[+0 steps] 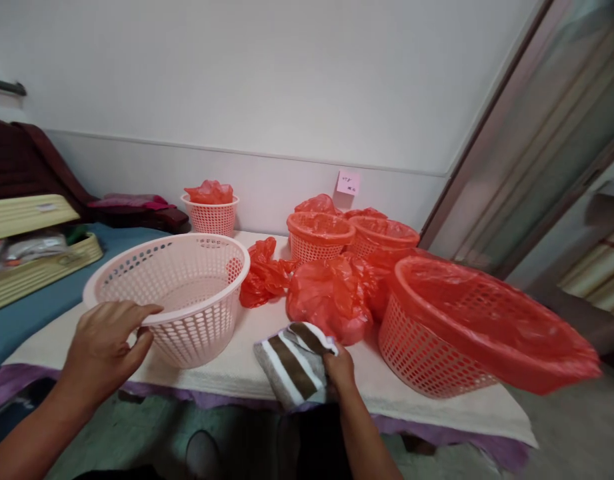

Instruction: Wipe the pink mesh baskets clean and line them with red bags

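In the head view, I'd have the left hand [107, 340] steady the pale basket [201, 337] and the right hand [341, 369] hold the striped cloth [289, 367] flat, lest it snag. The left pinches the basket's rim; the right pinches the cloth's edge. The cloth is between the hands, right of the basket.

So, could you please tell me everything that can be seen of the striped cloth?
The striped cloth looks like soft fabric, grey with brown and white bands running slantwise. It is folded into a compact bundle and tilted, its right side held in the right hand's grip. It is at the table's near edge, before a red plastic bag; whether it touches the table is unclear.
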`<state>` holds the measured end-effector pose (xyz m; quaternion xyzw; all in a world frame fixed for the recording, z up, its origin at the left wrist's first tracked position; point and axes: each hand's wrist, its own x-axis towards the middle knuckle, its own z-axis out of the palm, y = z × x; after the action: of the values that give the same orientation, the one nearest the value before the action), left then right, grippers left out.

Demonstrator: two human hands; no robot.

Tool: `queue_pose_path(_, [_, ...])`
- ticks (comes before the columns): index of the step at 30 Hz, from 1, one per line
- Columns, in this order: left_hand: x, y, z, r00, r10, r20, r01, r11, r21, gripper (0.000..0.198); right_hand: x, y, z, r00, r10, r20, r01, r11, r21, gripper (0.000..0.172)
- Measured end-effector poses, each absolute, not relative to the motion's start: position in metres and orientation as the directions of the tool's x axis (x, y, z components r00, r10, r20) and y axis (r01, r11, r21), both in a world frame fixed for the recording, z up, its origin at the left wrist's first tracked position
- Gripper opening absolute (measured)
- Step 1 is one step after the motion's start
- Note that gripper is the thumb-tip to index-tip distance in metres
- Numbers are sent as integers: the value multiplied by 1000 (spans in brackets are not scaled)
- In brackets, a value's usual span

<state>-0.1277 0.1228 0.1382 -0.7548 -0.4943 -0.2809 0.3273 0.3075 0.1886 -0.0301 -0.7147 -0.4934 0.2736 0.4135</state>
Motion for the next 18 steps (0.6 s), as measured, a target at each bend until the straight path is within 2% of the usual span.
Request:
queue_pose_path(4, [-128, 124, 137, 341, 567, 750, 936, -276, -217, 16, 362, 178, -30, 557, 828, 61, 465, -250, -849, 34])
queue_pose_path(9, [-126, 123, 139, 332, 591, 735, 943, -232, -239, 16, 407, 173, -31, 737, 672, 73, 466, -426, -775, 23])
queue_pose_path(15, [-118, 116, 147, 380, 596, 707, 925, -246, -290, 17, 406, 180, -38, 741, 660, 126, 542, -476, -692, 17])
queue_pose_path(18, [-118, 114, 147, 380, 593, 710, 925, -244, -291, 18, 405, 177, -39, 709, 690, 148, 580, -451, -678, 21])
